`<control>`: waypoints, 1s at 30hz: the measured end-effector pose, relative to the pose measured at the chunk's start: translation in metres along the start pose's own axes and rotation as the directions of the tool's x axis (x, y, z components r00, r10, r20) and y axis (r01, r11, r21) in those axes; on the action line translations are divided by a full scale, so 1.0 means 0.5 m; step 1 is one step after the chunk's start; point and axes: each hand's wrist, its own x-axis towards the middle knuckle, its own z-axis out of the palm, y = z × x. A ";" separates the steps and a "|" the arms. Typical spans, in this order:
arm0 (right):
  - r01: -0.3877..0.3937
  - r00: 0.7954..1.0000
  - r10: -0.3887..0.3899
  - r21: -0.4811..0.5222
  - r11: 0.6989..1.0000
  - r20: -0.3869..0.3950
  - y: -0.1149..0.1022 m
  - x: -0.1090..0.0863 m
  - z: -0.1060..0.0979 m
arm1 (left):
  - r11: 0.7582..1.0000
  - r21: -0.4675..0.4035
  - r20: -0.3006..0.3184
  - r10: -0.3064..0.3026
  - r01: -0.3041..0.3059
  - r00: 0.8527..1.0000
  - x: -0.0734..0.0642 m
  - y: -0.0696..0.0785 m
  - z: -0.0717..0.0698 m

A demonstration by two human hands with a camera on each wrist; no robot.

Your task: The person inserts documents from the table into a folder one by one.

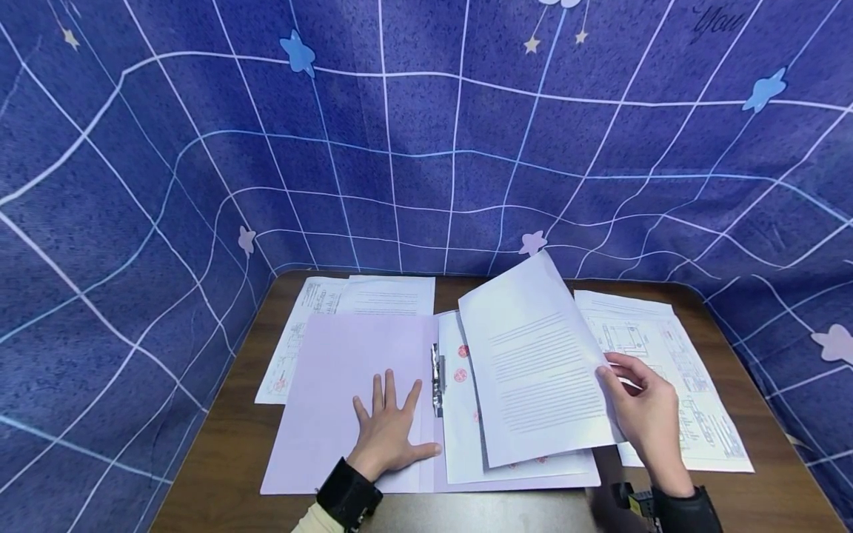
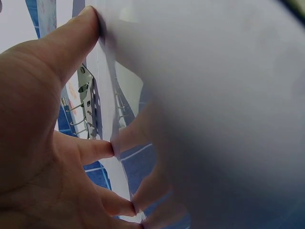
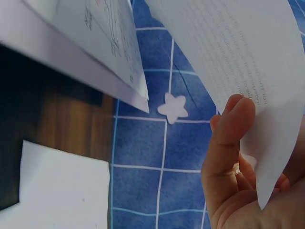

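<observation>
A lilac folder [image 1: 360, 348] lies spread out on the table, with a metal ring clip [image 1: 437, 385] along its spine. My left hand [image 1: 388, 437] presses flat on the folder's left cover, fingers straight and spread, thumb toward the spine. In my right hand [image 1: 645, 411], the right edge of a printed sheet [image 1: 543, 374] is pinched between thumb and fingers. That sheet is tilted and lifted over the folder's right side, where papers with red stamps [image 1: 458, 437] lie partly hidden beneath it. The right wrist view shows the sheet [image 3: 228, 52] bowing beside the thumb.
Loose printed papers [image 1: 293, 355] stick out from behind the folder's left side. To the right, beyond the folder, lie sheets with line drawings [image 1: 706, 414]. The brown wooden table [image 1: 220, 444] ends against a blue patterned curtain [image 1: 413, 185].
</observation>
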 end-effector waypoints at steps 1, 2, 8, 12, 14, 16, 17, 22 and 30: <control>-0.002 1.000 0.002 -0.004 1.000 0.005 -0.001 -0.003 0.003 | 1.000 0.000 0.000 0.000 0.000 1.000 0.000 0.000 0.000; -0.004 1.000 0.005 -0.008 1.000 0.010 -0.003 -0.005 0.007 | 1.000 0.001 0.000 0.001 -0.001 1.000 -0.001 0.000 0.000; -0.022 0.999 0.022 -0.003 1.000 0.041 -0.010 -0.019 0.024 | 1.000 0.005 0.003 -0.005 0.005 1.000 -0.001 0.001 0.000; -0.025 0.998 0.025 0.005 1.000 0.055 -0.012 -0.026 0.035 | 1.000 0.011 0.006 -0.007 0.006 1.000 -0.002 0.001 0.000; -0.018 0.998 0.018 0.006 1.000 0.060 -0.013 -0.029 0.040 | 1.000 0.012 0.006 -0.005 0.005 1.000 -0.003 0.000 0.000; -0.008 0.998 0.007 0.016 1.000 0.062 -0.013 -0.031 0.044 | 1.000 0.013 0.004 -0.002 0.002 1.000 -0.002 0.000 0.000; -0.005 0.998 0.004 0.020 1.000 0.063 -0.013 -0.032 0.046 | 1.000 0.013 0.004 -0.001 0.001 1.000 -0.002 0.000 0.000; -0.007 0.998 0.005 0.023 1.000 0.066 -0.012 -0.036 0.056 | 1.000 0.011 0.005 -0.001 0.000 1.000 -0.002 -0.001 0.001; -0.025 0.996 0.022 0.035 0.999 0.089 -0.018 -0.044 0.067 | 1.000 0.010 -0.006 0.001 -0.001 1.000 0.001 -0.004 0.003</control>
